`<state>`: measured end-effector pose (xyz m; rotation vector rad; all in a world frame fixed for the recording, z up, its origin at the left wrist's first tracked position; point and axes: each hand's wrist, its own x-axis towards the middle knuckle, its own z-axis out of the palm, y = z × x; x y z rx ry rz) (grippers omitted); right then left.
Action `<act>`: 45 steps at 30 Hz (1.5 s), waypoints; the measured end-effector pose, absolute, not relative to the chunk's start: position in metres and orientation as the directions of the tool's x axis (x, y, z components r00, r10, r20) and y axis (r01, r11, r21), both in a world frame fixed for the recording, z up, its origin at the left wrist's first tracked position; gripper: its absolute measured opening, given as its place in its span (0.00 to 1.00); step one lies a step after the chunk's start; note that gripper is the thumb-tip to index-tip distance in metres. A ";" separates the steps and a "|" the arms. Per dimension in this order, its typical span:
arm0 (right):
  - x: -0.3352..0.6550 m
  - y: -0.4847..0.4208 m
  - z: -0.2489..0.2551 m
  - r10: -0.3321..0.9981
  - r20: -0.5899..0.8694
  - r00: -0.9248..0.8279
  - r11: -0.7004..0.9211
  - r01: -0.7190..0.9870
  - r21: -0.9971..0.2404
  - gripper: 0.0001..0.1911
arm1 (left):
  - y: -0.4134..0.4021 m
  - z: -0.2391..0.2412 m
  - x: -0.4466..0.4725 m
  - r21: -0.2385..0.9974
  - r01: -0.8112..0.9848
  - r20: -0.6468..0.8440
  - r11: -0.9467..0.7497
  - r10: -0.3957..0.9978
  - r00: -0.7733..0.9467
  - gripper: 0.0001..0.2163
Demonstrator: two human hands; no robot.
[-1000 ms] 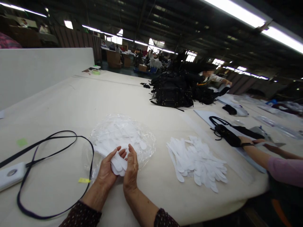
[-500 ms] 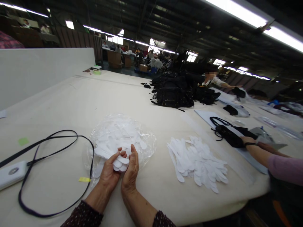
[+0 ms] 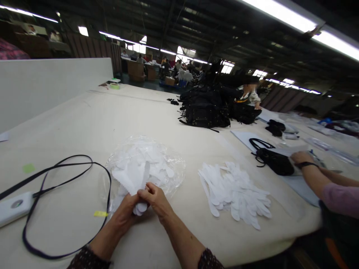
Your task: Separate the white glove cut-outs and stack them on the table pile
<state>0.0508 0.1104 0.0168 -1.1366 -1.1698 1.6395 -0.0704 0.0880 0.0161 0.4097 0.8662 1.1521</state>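
Observation:
My left hand grips a small stack of white cut fabric pieces low over the cream table. My right hand pinches one long white piece that stands up out of that stack. Just behind my hands lies a clear plastic bag heaped with more white pieces. To the right, a fanned row of white pieces is spread flat on the table.
A black strap loop and a white device lie at the left. A co-worker's arm in a pink sleeve reaches to a black bag at the right. Black bags are piled farther back. A white partition stands at the far left.
My hands dropped lower and closed together on the stack; my right hand turned over and now pinches one piece. The co-worker's hand moved onto the black bag.

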 end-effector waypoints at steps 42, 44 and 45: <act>0.035 0.107 0.046 0.881 -0.368 -0.297 -0.461 -0.359 -0.812 0.22 | 0.080 0.030 -0.092 0.889 -0.064 -0.355 0.454 0.770 0.531 0.11; 0.036 0.107 0.050 0.882 -0.361 -0.303 -0.450 -0.314 -0.836 0.23 | 0.081 0.028 -0.092 0.891 -0.064 -0.359 0.449 0.784 0.507 0.10; 0.036 0.107 0.050 0.885 -0.361 -0.295 -0.443 -0.289 -0.849 0.20 | 0.081 0.027 -0.092 0.892 -0.054 -0.365 0.448 0.786 0.499 0.11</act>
